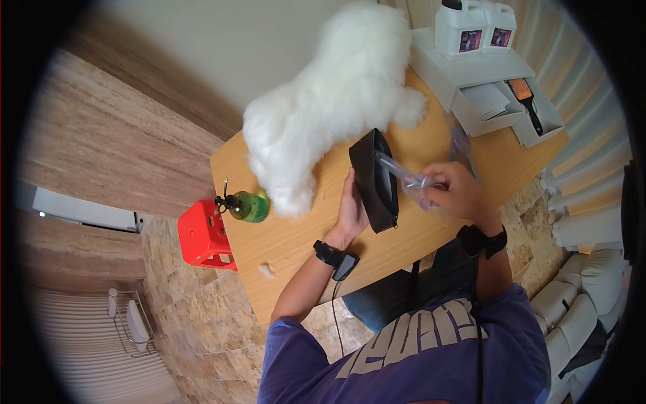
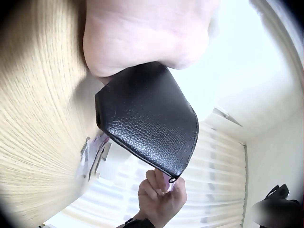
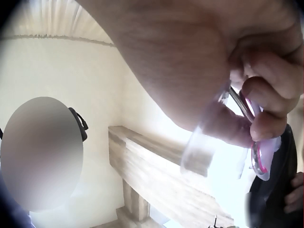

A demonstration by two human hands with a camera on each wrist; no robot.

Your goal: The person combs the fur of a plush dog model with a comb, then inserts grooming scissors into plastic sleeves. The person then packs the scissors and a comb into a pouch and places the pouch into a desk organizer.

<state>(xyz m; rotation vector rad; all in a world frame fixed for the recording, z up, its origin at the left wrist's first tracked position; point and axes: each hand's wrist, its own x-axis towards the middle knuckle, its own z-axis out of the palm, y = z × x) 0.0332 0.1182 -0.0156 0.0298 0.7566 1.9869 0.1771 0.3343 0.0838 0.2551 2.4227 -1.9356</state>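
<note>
My left hand (image 1: 351, 212) grips a black leather zip pouch (image 1: 364, 178) from its left side, above the wooden table. The pouch's long mouth gapes toward the right. My right hand (image 1: 461, 192) pinches the finger loops of a pair of scissors (image 3: 259, 164) with pinkish rims, which carry a clear plastic sleeve (image 1: 397, 167). In the head view the sleeve's far end reaches to the pouch's mouth. The left wrist view shows the pouch's grained side, with the right hand beyond its zip end. Most of the scissors' blades are hidden or blurred.
A white fluffy dog figure (image 1: 336, 87) stands across the table's back. To the left are a green spray bottle (image 1: 250, 207) and a red stool (image 1: 202, 232). A white organizer (image 1: 441, 67) at back right carries jugs (image 1: 464, 34) and a brush (image 1: 525, 101). Clear packaging (image 1: 461, 149) lies nearby.
</note>
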